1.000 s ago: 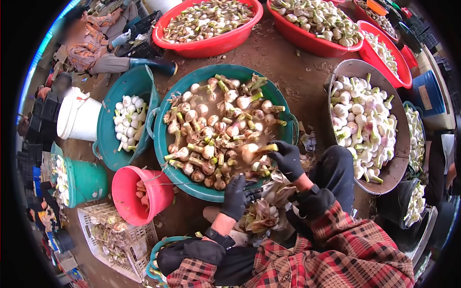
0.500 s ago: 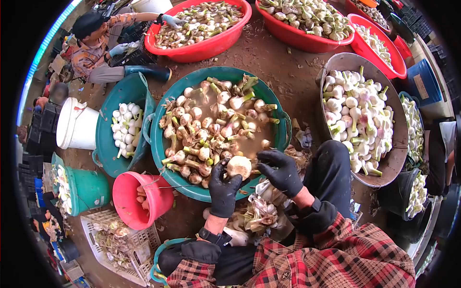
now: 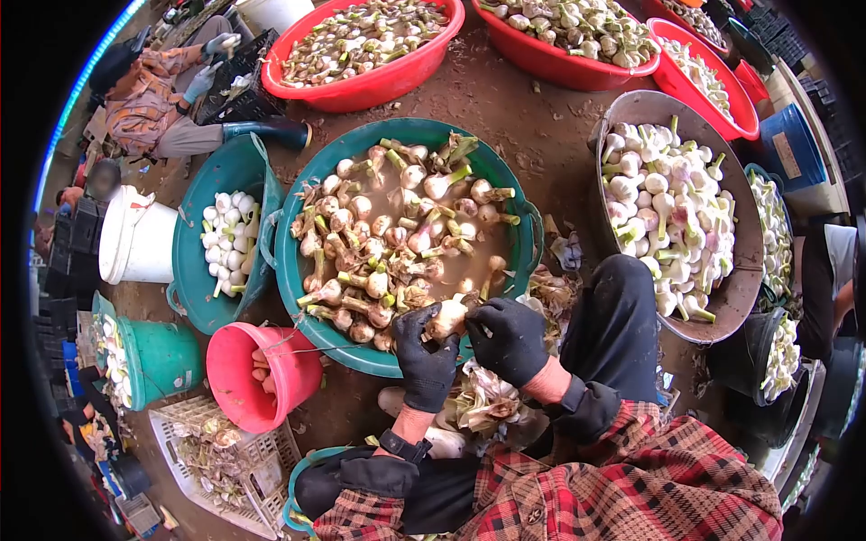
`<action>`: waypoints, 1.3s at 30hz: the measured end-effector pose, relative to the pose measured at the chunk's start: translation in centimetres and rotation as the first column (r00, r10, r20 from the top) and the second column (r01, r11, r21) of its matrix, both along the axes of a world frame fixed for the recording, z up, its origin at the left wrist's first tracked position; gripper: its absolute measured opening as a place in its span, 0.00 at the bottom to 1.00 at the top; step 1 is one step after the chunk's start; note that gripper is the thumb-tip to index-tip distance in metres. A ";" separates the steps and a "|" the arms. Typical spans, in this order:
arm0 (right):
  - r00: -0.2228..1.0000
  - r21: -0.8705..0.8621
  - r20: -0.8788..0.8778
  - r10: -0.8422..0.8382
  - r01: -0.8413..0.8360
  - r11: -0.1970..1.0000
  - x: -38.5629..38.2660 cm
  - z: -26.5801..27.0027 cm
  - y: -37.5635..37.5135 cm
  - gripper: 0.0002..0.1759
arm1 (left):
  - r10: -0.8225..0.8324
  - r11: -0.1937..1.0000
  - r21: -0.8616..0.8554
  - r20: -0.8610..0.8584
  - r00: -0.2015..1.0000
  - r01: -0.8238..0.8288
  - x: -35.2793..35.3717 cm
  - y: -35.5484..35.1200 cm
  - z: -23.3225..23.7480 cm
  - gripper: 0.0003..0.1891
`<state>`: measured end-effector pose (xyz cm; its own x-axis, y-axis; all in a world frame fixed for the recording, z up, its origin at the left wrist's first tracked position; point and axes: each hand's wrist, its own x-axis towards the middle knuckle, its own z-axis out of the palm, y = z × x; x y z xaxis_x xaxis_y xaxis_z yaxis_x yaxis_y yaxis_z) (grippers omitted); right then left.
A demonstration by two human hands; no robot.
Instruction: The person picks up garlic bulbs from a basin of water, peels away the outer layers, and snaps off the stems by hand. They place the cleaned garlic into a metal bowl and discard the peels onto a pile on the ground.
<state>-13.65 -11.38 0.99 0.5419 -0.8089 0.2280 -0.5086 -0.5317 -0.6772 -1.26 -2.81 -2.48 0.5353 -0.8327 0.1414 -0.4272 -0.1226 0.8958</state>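
My left hand (image 3: 426,356), in a black glove, is closed around a garlic bulb (image 3: 446,319) at the near rim of a green tub (image 3: 299,335). My right hand (image 3: 512,343), gloved in black too, has its fingers curled and pressed to the bulb's right side, at brownish outer skin. The fingertips are partly hidden there. In the tub, many unpeeled garlic bulbs with cut stems (image 3: 365,234) lie in muddy water. Loose peeled-off skins (image 3: 487,401) are heaped below my hands, between my legs.
A metal basin (image 3: 747,203) of cleaned garlic stands at the right. To the left are a green tub of white bulbs (image 3: 194,234), a white bucket (image 3: 149,239), a pink bucket (image 3: 293,361) and a white crate (image 3: 280,478). Red tubs (image 3: 388,86) stand beyond; a co-worker (image 3: 149,104) sits upper left.
My right hand has come in from the right and now touches the bulb. The bulb has turned in my left hand. The co-worker's hand has left the red tub.
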 end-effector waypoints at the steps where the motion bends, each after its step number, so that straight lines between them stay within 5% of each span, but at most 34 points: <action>1: 1.000 0.001 -0.001 -0.002 0.002 1.000 0.0 -0.2 0.1 0.07 | -0.005 1.000 0.012 0.031 1.000 0.004 -0.1 0.0 0.1 0.28; 8: 0.998 0.011 0.061 0.001 -0.002 1.000 -0.5 -1.3 0.1 0.06 | -0.079 0.997 0.029 0.116 0.990 0.076 0.3 0.1 0.3 0.27; 14: 0.992 0.275 0.068 -0.105 0.083 0.958 -2.1 -2.9 -1.1 0.06 | -0.164 0.982 0.028 -0.348 0.923 0.185 0.8 0.0 0.9 0.23; 17: 0.928 0.607 0.351 -0.124 -0.125 0.785 -2.4 -1.8 -1.2 0.15 | -0.103 0.987 0.057 -0.497 0.861 0.152 0.4 -0.1 1.1 0.22; 20: 0.913 0.565 0.380 -0.150 -0.101 0.819 -1.9 -3.7 -0.2 0.17 | -0.058 0.988 0.096 -0.512 0.857 0.123 0.1 0.2 -0.2 0.21; 22: 0.944 0.576 0.315 -0.101 -0.105 0.811 -1.8 -3.1 0.3 0.18 | 0.016 0.998 0.049 -0.753 0.657 0.032 -0.4 0.2 -0.7 0.21; 25: 0.926 0.626 0.339 -0.165 -0.091 0.774 -1.2 -3.4 1.4 0.20 | 0.034 0.997 0.073 -0.764 0.645 0.034 -0.1 0.5 -0.8 0.22; 31: 0.979 0.211 0.203 -0.026 -0.018 0.977 -1.2 -2.0 0.7 0.11 | 0.034 0.989 0.139 -0.488 0.872 0.040 -0.2 0.7 -1.4 0.24; 35: 0.989 0.162 0.138 -0.045 0.022 0.986 -1.0 -1.5 1.1 0.08 | -0.003 0.997 0.068 -0.266 0.964 0.022 -0.6 0.9 -1.9 0.25; 37: 0.996 0.120 0.093 -0.015 0.003 0.993 -1.1 -1.7 1.3 0.06 | -0.036 0.998 0.053 -0.019 0.999 0.037 -0.9 0.9 -1.0 0.25; 39: 0.998 0.110 0.058 -0.009 0.003 0.994 -1.0 -1.7 1.5 0.06 | -0.033 0.998 0.054 0.022 0.999 0.031 -1.0 0.9 -0.8 0.25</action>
<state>-14.69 -9.92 -0.71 0.5253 -0.8340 0.1689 -0.4696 -0.4496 -0.7598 -2.28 -1.89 -3.24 0.5054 -0.8561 0.1076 -0.4517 -0.1562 0.8784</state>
